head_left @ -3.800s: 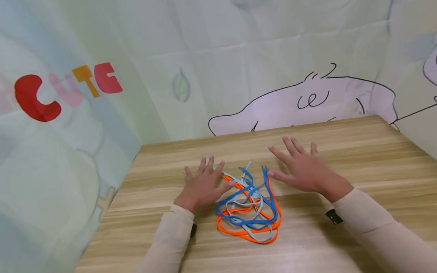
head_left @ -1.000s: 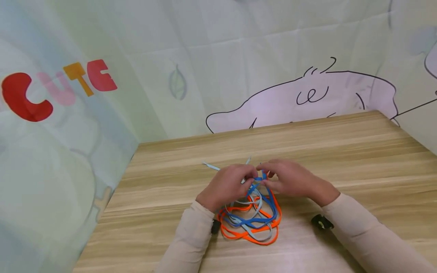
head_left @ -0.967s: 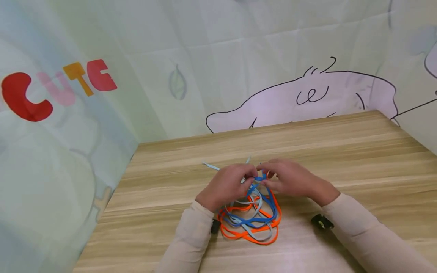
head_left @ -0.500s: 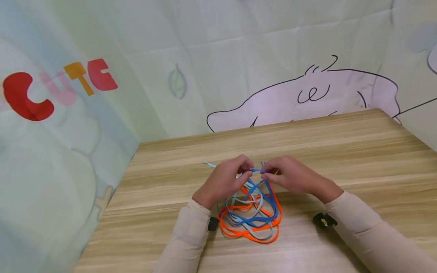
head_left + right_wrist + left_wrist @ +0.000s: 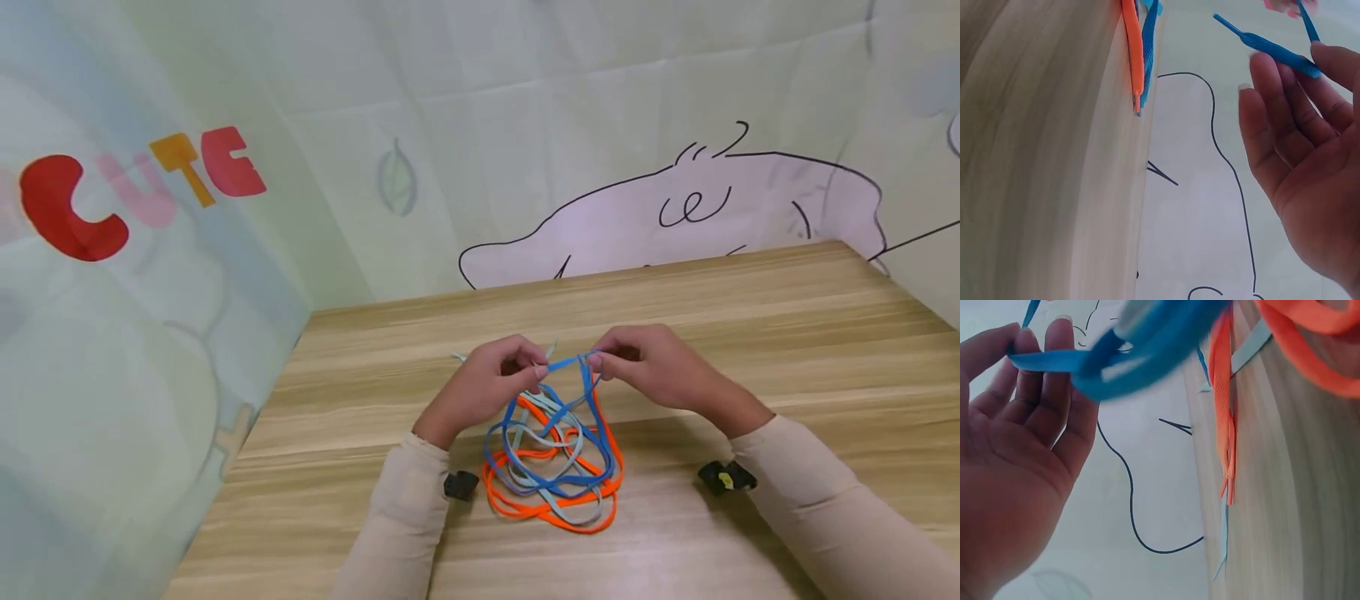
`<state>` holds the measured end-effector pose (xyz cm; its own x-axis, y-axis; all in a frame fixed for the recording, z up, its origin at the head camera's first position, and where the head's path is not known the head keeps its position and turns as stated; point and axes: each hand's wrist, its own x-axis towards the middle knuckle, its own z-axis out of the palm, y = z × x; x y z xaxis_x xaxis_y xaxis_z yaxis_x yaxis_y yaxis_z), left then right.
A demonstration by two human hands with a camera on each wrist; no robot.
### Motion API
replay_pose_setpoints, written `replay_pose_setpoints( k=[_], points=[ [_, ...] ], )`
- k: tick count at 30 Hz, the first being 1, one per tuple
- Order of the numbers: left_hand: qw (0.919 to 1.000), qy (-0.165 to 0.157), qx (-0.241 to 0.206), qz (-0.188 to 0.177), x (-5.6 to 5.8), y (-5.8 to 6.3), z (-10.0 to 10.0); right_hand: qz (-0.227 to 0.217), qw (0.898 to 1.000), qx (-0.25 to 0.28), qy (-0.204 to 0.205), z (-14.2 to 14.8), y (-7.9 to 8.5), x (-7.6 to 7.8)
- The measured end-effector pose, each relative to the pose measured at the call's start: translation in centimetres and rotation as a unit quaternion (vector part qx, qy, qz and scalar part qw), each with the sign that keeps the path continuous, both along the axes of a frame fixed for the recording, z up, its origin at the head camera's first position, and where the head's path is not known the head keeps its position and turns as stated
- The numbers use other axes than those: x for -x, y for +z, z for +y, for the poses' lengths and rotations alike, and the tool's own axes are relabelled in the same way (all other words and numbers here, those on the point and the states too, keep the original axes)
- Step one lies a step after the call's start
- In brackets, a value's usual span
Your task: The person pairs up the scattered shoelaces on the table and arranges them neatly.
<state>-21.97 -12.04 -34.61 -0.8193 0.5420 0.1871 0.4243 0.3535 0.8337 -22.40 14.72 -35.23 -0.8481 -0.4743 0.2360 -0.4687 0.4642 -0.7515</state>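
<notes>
Lace (image 5: pixel 564 364), blue, likely light, limp, not fragile; probably best pinched near its narrow tip (image 5: pixel 1227 24). Flat, woven-looking. Left hand (image 5: pixel 487 382) and right hand (image 5: pixel 660 368) both pinch it, stretch between them above table (image 5: pixel 757 333). Below, more blue strands (image 5: pixel 587 383) tangled with orange lace (image 5: pixel 620 467) and pale-blue lace (image 5: pixel 553 504).

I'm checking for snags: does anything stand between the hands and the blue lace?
Nothing visible does: the left hand and right hand both pinch the blue lace. Below, the orange lace and pale blue lace cross it.
</notes>
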Motion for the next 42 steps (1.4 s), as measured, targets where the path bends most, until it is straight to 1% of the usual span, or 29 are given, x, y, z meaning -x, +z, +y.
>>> replay_pose_setpoints(
  k=[5,8,11,18,25,30,33,37,42],
  points=[
    [0.9999,-0.002,-0.010,-0.008,0.2,0.1,-0.5,0.003,1.000,0.006,-0.015,0.4,0.0,0.1],
    [0.9998,-0.004,-0.012,-0.015,0.2,0.2,-0.8,0.010,1.000,0.002,-0.024,0.6,0.1,0.2],
    [0.9995,-0.008,-0.019,-0.025,0.2,0.5,-1.0,0.015,0.999,0.009,-0.035,0.8,0.2,0.2],
    [0.9978,-0.019,-0.050,-0.040,0.2,0.7,-1.5,0.025,0.996,0.030,-0.083,1.3,0.6,0.4],
    [0.9953,-0.005,-0.081,-0.053,0.2,1.0,-1.8,0.034,0.990,0.049,-0.131,2.1,1.1,0.5],
    [0.9937,0.000,-0.099,-0.052,0.2,1.2,-1.9,0.022,0.984,0.060,-0.164,2.9,1.1,0.6],
    [0.9928,0.010,-0.110,-0.047,0.2,1.3,-2.2,0.027,0.980,0.074,-0.184,3.3,1.1,0.8],
    [0.9912,0.019,-0.124,-0.044,0.3,1.6,-2.7,0.045,0.974,0.094,-0.200,3.7,1.1,1.0],
    [0.9890,0.027,-0.138,-0.046,0.3,1.8,-3.3,0.047,0.971,0.102,-0.211,4.0,1.3,1.0]
  ],
)
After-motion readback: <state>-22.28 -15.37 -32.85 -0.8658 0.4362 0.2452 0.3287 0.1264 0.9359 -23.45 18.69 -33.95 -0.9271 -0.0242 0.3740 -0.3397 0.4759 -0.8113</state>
